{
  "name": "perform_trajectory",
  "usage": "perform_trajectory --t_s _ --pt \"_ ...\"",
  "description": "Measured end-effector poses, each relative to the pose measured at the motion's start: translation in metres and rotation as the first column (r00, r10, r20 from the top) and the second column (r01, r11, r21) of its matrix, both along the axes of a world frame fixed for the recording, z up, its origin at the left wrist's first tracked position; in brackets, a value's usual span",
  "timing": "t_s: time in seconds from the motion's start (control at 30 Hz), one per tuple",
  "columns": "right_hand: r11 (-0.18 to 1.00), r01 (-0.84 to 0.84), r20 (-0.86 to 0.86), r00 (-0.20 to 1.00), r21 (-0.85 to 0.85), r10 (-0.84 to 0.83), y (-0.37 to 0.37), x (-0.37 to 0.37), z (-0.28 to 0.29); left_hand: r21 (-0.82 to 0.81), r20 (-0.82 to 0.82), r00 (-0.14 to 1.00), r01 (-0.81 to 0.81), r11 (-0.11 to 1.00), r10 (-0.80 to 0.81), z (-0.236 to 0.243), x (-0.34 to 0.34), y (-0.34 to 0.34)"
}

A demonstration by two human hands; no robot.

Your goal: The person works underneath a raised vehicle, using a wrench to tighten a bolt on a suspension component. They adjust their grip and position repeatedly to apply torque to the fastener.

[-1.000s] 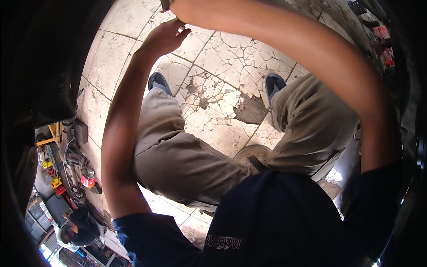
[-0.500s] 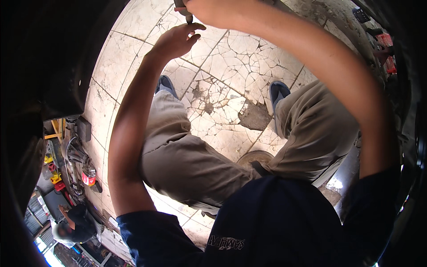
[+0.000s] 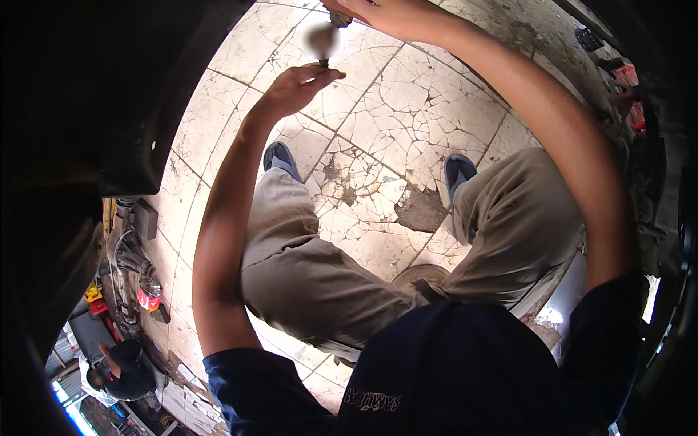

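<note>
At the upper edge my right hand is closed round a dark metal part, its fingers partly cut off by the picture's edge. Below that part is a round, blurred patch whose detail I cannot make out, with a short dark stem under it. My left hand has its fingers at this stem, bent round its lower end. Both forearms reach up over my legs in loose grey-brown trousers.
Cracked pale tiles lie below. A large dark body borders the left. Metal assemblies, a red-labelled bottle and a person in dark clothing are at lower left. A red crate sits at right.
Both hands and the metal part have moved rightward in the picture, the left hand also lower. More of the stem and blurred patch shows between them. The floor view has shifted slightly down and right.
</note>
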State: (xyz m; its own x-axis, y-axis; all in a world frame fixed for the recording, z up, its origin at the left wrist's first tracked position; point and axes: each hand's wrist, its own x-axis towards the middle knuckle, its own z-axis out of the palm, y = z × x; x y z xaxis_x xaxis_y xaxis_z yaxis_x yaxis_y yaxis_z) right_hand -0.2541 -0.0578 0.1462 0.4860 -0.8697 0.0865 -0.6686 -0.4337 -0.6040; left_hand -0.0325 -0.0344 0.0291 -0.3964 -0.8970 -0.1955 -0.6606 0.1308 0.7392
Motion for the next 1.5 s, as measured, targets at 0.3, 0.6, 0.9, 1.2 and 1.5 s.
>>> perform_trajectory --t_s 0.3,0.6,0.9,1.2,1.5 --pt "0.980 -0.154 0.300 0.948 0.127 0.110 -0.014 -0.007 -0.008 -0.033 -0.298 0.867 -0.427 0.904 0.399 0.018 0.014 -0.003" --pt "0.941 -0.282 0.214 0.946 0.187 0.242 -0.024 -0.009 -0.014 -0.155 -0.588 0.780 -0.368 0.917 0.214 0.039 -0.018 0.006" --pt "1.000 -0.007 0.381 0.925 0.014 0.001 -0.027 -0.002 -0.025 -0.500 -0.527 0.841 -0.424 0.755 0.123 0.026 -0.007 -0.001" --pt "0.922 -0.112 0.296 0.955 0.370 -0.003 -0.040 -0.014 -0.035 -0.957 -0.023 1.000 -0.022 0.289 0.001 0.061 -0.035 0.014" --pt "0.965 -0.238 0.078 0.966 -0.106 0.247 -0.028 -0.018 -0.041 -0.949 0.249 0.950 0.200 0.245 0.187 0.051 -0.034 0.016"
